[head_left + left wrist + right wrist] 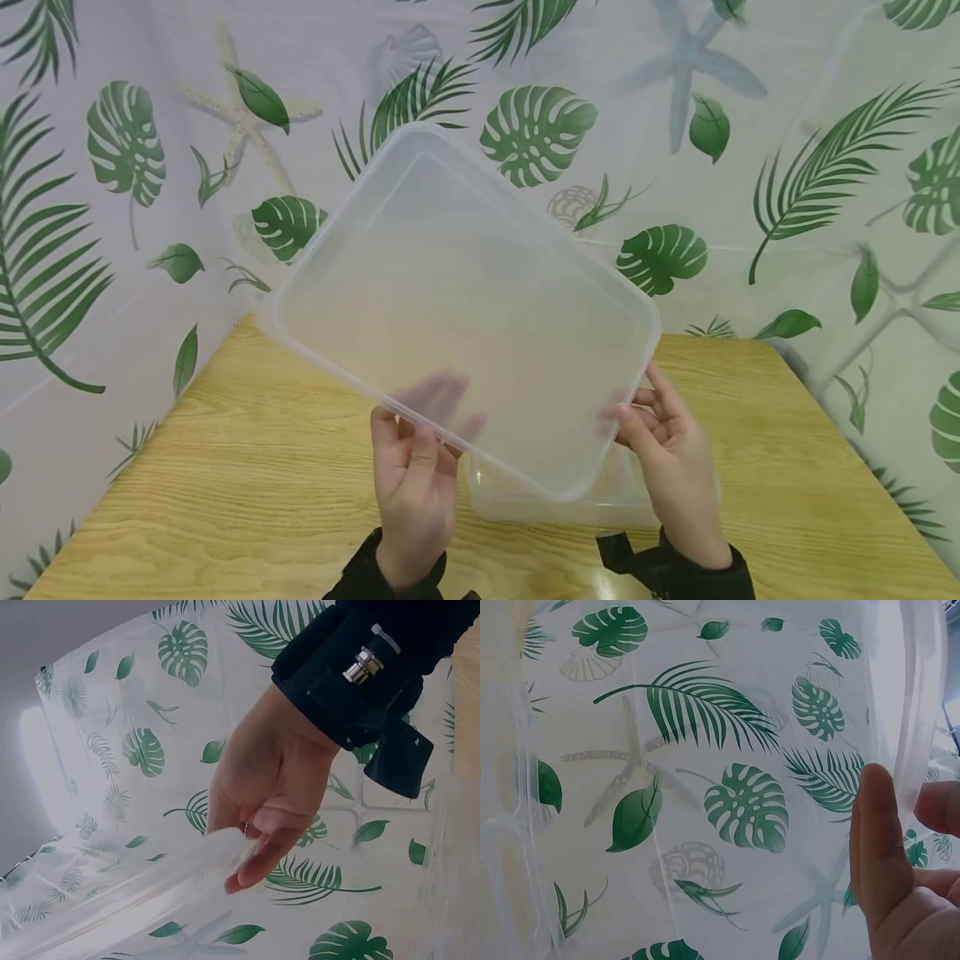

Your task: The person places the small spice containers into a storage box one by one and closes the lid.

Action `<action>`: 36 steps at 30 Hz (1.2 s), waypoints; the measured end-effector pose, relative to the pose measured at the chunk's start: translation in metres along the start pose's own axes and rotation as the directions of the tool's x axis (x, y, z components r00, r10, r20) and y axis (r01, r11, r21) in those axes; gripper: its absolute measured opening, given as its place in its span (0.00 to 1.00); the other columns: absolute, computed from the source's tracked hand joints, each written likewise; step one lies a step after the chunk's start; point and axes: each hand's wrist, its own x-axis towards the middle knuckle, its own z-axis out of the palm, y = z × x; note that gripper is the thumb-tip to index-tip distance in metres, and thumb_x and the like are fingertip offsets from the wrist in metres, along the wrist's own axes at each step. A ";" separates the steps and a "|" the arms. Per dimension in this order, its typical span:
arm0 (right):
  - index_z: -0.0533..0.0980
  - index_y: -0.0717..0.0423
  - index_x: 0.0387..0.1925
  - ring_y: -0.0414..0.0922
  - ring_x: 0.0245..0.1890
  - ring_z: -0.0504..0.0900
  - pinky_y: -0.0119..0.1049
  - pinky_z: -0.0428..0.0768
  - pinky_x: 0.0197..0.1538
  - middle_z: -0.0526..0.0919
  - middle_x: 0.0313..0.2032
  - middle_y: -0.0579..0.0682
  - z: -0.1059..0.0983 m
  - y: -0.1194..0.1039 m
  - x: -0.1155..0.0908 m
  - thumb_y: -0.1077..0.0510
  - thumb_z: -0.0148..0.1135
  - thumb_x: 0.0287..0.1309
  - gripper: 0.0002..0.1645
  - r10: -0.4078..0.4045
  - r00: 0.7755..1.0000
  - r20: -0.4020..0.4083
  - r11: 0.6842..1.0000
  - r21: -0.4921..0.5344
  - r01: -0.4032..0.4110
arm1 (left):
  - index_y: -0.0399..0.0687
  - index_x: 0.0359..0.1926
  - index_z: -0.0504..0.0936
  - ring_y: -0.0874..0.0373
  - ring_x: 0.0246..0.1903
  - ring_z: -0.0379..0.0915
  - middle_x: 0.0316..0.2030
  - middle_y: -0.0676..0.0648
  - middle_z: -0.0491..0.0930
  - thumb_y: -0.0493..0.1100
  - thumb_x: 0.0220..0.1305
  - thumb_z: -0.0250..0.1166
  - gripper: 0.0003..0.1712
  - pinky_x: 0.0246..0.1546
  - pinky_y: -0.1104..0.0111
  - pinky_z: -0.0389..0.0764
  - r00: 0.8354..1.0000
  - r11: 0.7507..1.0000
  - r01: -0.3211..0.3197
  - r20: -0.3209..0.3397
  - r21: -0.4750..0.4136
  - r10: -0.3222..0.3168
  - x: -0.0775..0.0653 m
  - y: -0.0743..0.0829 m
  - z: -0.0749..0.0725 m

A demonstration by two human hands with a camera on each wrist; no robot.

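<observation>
A large rectangular lid (465, 275) of frosted, see-through plastic is held up and tilted, one corner pointing upward. My left hand (416, 483) grips its lower edge, thumb in front and fingers showing blurred through the plastic. At the lower right edge, my right hand (671, 458) pinches the rim between thumb and fingers. Below and partly behind the lid, a clear plastic container (525, 507) stands on the table. In the left wrist view the lid (112, 907) runs away from the fingers; the right wrist view shows its rim (922, 697) beside the thumb.
The light wood-grain table (225, 483) runs back to a white cloth backdrop (750, 208) printed with green leaves, starfish and shells. The cloth also hangs along the left and right sides. Black bands (697, 575) circle both wrists.
</observation>
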 end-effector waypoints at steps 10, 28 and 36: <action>0.56 0.67 0.62 0.38 0.33 0.79 0.29 0.78 0.33 0.75 0.37 0.49 -0.015 -0.004 0.003 0.71 0.50 0.57 0.31 -0.006 0.999 -0.049 0.999 0.045 0.008 | 0.44 0.55 0.58 0.48 0.53 0.65 0.52 0.44 0.69 0.35 0.68 0.40 0.16 0.48 0.59 0.70 0.976 0.989 0.089 -0.208 0.117 -0.064 0.010 0.006 -0.011; 0.67 0.62 0.55 0.38 0.33 0.80 0.26 0.77 0.34 0.76 0.41 0.50 -0.048 -0.007 0.001 0.69 0.54 0.55 0.24 0.060 0.963 -0.261 0.998 0.001 -0.061 | 0.34 0.54 0.61 0.53 0.41 0.74 0.43 0.43 0.75 0.34 0.67 0.45 0.16 0.40 0.65 0.75 0.946 0.925 0.256 -0.270 0.279 -0.181 0.026 0.018 -0.037; 0.71 0.66 0.49 0.40 0.33 0.80 0.26 0.77 0.32 0.78 0.40 0.52 -0.066 -0.008 0.002 0.68 0.57 0.52 0.20 0.111 0.915 -0.388 0.993 0.075 -0.089 | 0.30 0.53 0.66 0.61 0.22 0.75 0.29 0.54 0.80 0.36 0.67 0.46 0.17 0.22 0.73 0.71 0.881 0.721 0.472 -0.249 0.507 -0.402 0.029 0.019 -0.047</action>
